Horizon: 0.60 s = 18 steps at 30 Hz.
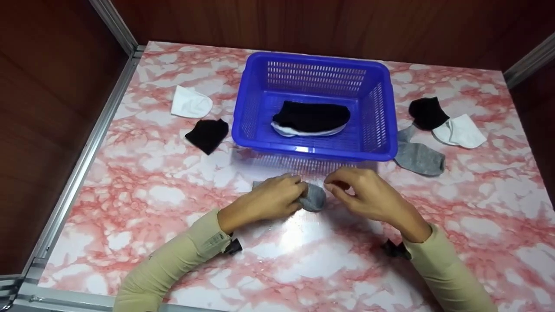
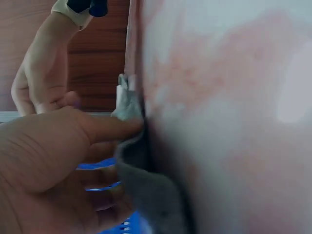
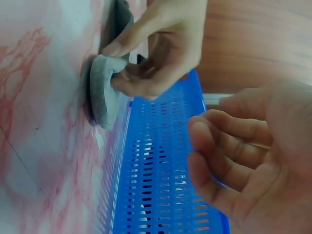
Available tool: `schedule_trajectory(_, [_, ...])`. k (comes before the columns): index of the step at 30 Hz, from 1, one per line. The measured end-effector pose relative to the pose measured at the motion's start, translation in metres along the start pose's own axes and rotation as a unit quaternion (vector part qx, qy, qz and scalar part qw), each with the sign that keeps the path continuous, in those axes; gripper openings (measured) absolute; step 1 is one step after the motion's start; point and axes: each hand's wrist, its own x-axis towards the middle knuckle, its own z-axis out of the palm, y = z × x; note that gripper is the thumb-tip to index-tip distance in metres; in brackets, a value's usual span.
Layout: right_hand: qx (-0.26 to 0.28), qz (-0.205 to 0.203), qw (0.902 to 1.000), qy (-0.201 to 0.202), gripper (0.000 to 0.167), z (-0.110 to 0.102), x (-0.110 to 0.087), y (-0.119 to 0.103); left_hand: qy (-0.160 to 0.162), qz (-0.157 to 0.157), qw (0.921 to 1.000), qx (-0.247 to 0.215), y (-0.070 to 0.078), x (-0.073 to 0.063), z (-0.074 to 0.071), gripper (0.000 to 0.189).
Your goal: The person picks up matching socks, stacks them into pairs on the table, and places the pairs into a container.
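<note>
A grey sock (image 1: 314, 198) lies on the marbled table in front of the blue basket. My left hand (image 1: 277, 198) pinches it between thumb and fingers, near the middle, with part of the fabric hidden under the hand. In the right wrist view the sock's rounded end (image 3: 102, 90) sticks out past those fingertips. Just right of the sock hovers my right hand (image 1: 368, 195), its fingers loosely bent, touching nothing.
The basket (image 1: 303, 150) holds a black sock (image 1: 312, 116) atop a white one (image 1: 299, 131). A white sock (image 1: 190, 103) and a black sock (image 1: 208, 135) lie left. Black (image 1: 428, 113), white (image 1: 461, 131) and grey (image 1: 420, 159) socks lie right.
</note>
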Motion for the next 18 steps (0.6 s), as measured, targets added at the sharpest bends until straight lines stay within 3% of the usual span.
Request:
schedule_trajectory(6, [-0.039,0.033,0.9976,-0.047,0.008,0.011,0.0,0.002,0.016,-0.008,0.9988,-0.045,-0.009,-0.01,-0.021,0.028])
schedule_trajectory(12, [-0.052,0.09,0.9924,-0.065,0.017,0.025,0.001,0.006,0.029,-0.089,0.9949,-0.037,-0.031,-0.033,-0.031,0.033])
schedule_trajectory(18, [-0.045,0.152,0.9843,-0.078,0.032,0.038,0.001,0.007,0.001,-0.169,0.9855,0.0,-0.041,-0.049,-0.026,0.056])
